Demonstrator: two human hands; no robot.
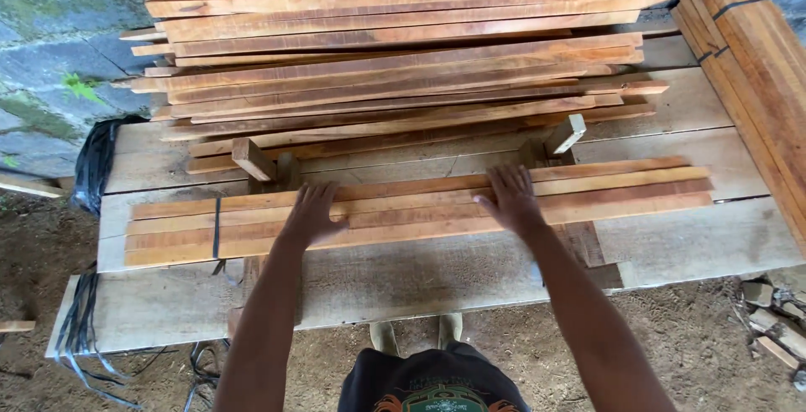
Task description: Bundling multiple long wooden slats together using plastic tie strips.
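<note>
Here, both hands, left hand (312, 213) and right hand (510, 200), fingers spread flat on strapped slats (420, 209); loose plank pile (395, 51) behind.

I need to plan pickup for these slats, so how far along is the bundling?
One strapped bundle leans at the right. In hand: the left hand and right hand press flat on a row of slats, with a black strap only near its left end. The big loose stack behind looks unbundled.

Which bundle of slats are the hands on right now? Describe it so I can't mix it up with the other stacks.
On the plank workbench, look in front of the big loose pile of slats. The flat row of slats lies under the left hand and right hand. Unlike its neighbours, it is one layer deep, with a black strap near its left end.
</note>
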